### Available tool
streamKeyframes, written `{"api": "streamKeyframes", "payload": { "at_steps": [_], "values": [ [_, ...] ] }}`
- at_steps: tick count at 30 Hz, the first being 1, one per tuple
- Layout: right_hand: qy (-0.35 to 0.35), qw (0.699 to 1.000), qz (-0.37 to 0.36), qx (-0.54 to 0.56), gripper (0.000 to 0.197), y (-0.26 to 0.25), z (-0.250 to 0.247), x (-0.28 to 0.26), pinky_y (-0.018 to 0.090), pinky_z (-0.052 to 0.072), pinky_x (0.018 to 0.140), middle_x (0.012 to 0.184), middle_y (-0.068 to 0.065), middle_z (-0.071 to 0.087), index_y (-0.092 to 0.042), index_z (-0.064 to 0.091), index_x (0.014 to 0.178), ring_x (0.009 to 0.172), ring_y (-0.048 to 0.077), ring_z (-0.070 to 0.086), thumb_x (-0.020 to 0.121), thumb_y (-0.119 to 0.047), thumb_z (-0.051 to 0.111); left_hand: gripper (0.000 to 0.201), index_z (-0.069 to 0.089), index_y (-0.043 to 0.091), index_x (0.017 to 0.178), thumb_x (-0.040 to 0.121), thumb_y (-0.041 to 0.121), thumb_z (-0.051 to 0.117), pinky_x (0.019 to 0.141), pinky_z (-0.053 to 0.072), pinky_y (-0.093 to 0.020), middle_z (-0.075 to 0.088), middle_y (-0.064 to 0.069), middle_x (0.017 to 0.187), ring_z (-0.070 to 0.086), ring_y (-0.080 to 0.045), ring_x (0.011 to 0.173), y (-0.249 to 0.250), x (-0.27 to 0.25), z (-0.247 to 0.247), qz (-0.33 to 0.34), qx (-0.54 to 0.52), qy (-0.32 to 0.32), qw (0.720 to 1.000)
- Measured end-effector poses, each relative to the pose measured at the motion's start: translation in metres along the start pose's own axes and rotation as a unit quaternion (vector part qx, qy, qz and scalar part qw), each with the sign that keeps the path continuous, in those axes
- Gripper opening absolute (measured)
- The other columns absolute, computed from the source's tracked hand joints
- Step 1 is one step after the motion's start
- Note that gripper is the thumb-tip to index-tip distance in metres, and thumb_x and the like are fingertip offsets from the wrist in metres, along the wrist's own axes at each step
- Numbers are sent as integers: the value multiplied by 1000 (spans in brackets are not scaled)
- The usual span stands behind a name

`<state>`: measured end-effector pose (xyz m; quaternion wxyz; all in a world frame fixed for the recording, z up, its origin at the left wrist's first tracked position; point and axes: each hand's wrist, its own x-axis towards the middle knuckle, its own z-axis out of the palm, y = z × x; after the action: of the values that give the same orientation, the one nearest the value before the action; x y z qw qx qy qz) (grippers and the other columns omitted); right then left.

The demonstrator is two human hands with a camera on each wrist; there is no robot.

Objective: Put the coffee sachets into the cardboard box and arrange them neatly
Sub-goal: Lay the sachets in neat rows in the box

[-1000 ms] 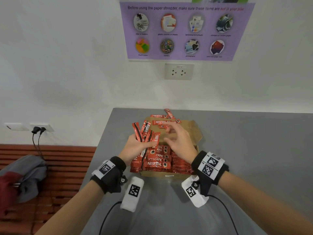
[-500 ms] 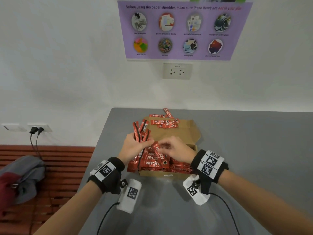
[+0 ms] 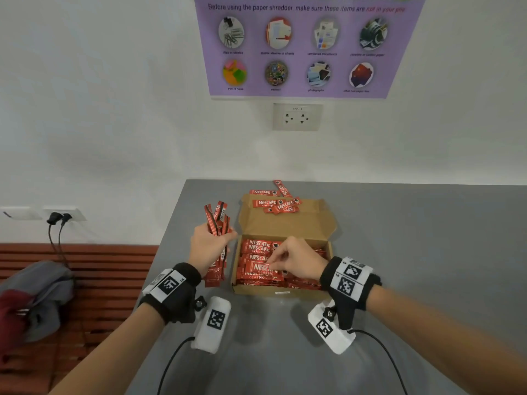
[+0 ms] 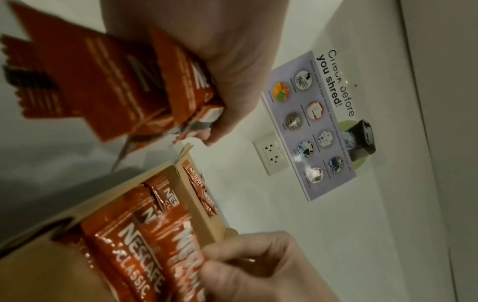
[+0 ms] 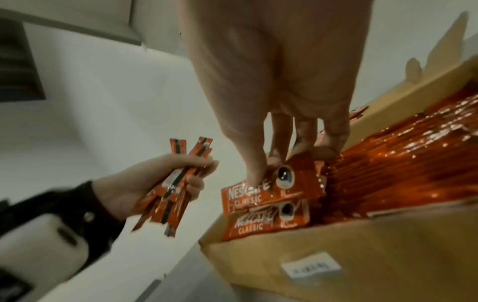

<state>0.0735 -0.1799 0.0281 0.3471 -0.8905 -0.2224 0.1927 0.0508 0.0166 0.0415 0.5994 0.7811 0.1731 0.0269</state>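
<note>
An open cardboard box (image 3: 258, 289) stands on the grey table, filled with red coffee sachets (image 3: 258, 248) lying in rows. My left hand (image 3: 209, 246) grips a bundle of sachets (image 3: 218, 223) upright, just left of the box; the same bundle (image 5: 170, 192) shows in the right wrist view. My right hand (image 3: 288, 259) is over the box and pinches the top sachet (image 5: 269, 193) between thumb and fingertips. Several loose sachets (image 3: 281, 205) lie on the box's open lid (image 3: 285, 223) and on the table behind it.
The table (image 3: 413, 252) ends at the white wall, which carries a power socket (image 3: 297, 116) and a purple poster (image 3: 306, 47). Left of the table is a wooden bench (image 3: 108, 280) with grey and red clothing (image 3: 34, 297).
My left hand has carried its bundle from over the box out to the box's left side. My right hand has come back from the lid and lowered onto the top sachet in the box.
</note>
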Motion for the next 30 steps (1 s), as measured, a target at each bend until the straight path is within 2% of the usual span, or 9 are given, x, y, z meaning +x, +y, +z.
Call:
{"api": "streamKeyframes", "payload": {
  "at_steps": [4, 7, 10, 12, 16, 18, 23, 26, 30],
  "values": [
    [-15, 1000, 9, -22, 11, -4, 10, 5, 21, 51, 70, 85, 5, 71, -10, 74, 84, 73, 10, 60, 75, -16, 77, 11, 61, 14, 77, 84, 7, 65, 62, 48, -28, 60, -3, 68, 56, -15, 59, 2, -3, 4, 8, 2, -10, 1000],
    [-22, 999, 19, -32, 9, -2, 14, 12, 28, 55, 74, 81, 4, 73, -11, 74, 76, 76, 13, 65, 72, -17, 80, 12, 60, 15, 76, 84, 8, 65, 67, 49, -32, 60, -1, 68, 57, -14, 60, 2, -5, 6, 13, 2, -18, 1000],
    [-25, 998, 10, -55, 9, -2, 19, 13, 28, 55, 75, 80, 3, 73, -11, 74, 76, 75, 11, 66, 72, -17, 80, 10, 61, 16, 78, 85, 9, 65, 74, 49, -37, 60, 0, 69, 57, -13, 62, 2, -4, 6, 13, 3, -20, 1000],
    [-24, 997, 1, -68, 10, -3, 21, 13, 27, 55, 75, 81, 3, 73, -10, 74, 77, 75, 10, 66, 72, -17, 79, 9, 61, 15, 79, 85, 9, 65, 72, 50, -35, 60, 0, 69, 57, -13, 62, 2, -4, 6, 14, 2, -23, 1000],
    [-13, 996, -1, -84, 11, -5, 23, 14, 29, 55, 77, 81, 4, 72, -9, 73, 76, 78, 13, 66, 72, -18, 79, 11, 59, 14, 78, 85, 8, 65, 60, 47, -27, 59, -1, 68, 57, -13, 57, 2, -5, 7, 14, 2, -34, 999],
    [-11, 996, -7, -89, 11, -5, 24, 14, 30, 55, 77, 81, 4, 72, -9, 72, 75, 76, 13, 65, 73, -18, 78, 12, 58, 15, 78, 85, 9, 65, 61, 48, -26, 59, 0, 68, 57, -12, 59, 1, -5, 7, 12, 4, -38, 999],
    [-3, 995, -14, -103, 13, -4, 24, 14, 31, 55, 77, 81, 3, 72, -10, 72, 77, 77, 13, 65, 74, -21, 77, 12, 58, 16, 79, 85, 10, 65, 76, 50, -37, 60, 1, 72, 58, -12, 63, 0, -3, 9, 12, 4, -42, 999],
    [-2, 994, -20, -103, 15, -3, 24, 13, 30, 55, 75, 83, 3, 71, -10, 72, 79, 77, 13, 65, 76, -24, 76, 8, 58, 15, 83, 85, 12, 65, 80, 51, -39, 61, 1, 75, 59, -14, 67, -1, -2, 9, 11, 6, -42, 999],
    [78, 996, -11, -35, 21, -7, 7, 14, 23, 51, 69, 85, 0, 66, -10, 67, 93, 74, 10, 62, 90, -29, 59, 10, 59, 12, 85, 87, 21, 63, 80, 52, -41, 62, -1, 74, 61, -17, 66, -4, 0, 8, 4, -5, -33, 999]
  ]
}}
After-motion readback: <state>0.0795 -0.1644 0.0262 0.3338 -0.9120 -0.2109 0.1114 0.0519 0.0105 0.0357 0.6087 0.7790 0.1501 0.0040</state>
